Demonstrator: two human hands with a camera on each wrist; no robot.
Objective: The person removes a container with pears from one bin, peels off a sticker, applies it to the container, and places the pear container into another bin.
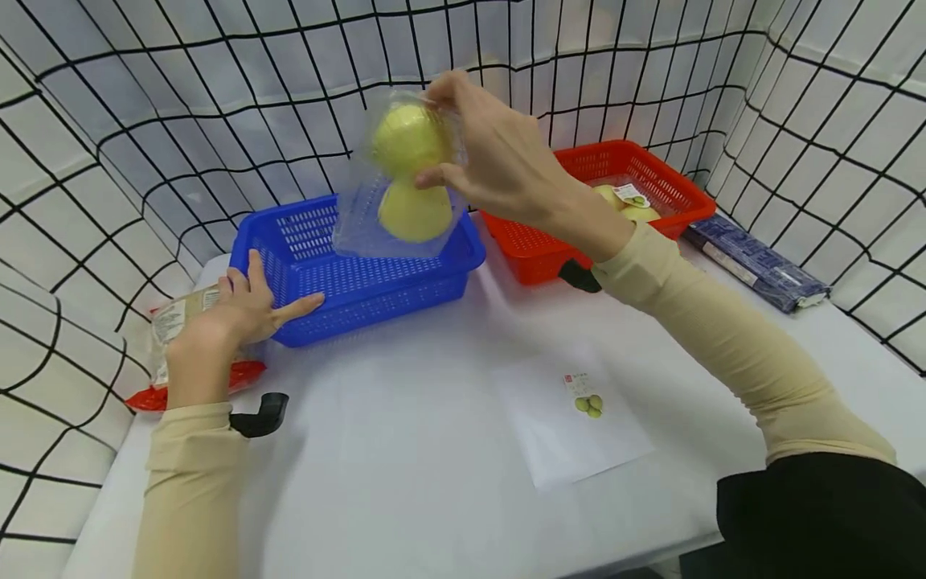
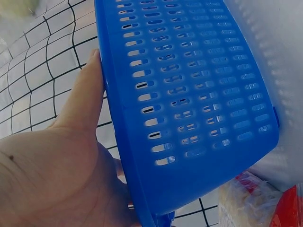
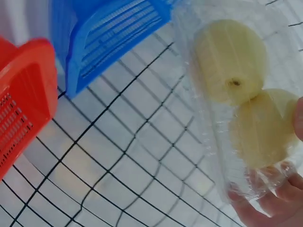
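My right hand [image 1: 506,153] grips a clear plastic pack of fruit [image 1: 415,213], raised over the blue basket. Two round yellow-green fruits show inside the pack; I cannot tell whether they are pears or apples. In the right wrist view, fingers curl under one end of the pack [image 3: 232,61] and the thumb lies on its side. At the front left corner of the blue basket [image 1: 369,301], my left hand [image 1: 235,310] touches the rim, fingers spread, the thumb along the front edge. The left wrist view shows this thumb against the rim of the perforated basket [image 2: 189,94].
A red basket [image 1: 531,261] at the back right contains yellow-green fruit with a label [image 1: 631,195]. Beside it lies a dark blue packet [image 1: 755,261]. A clear bag with red ends [image 1: 170,326] is left of the blue basket. A fruit-printed white sheet [image 1: 579,442] lies in front. Black wire mesh surrounds the table.
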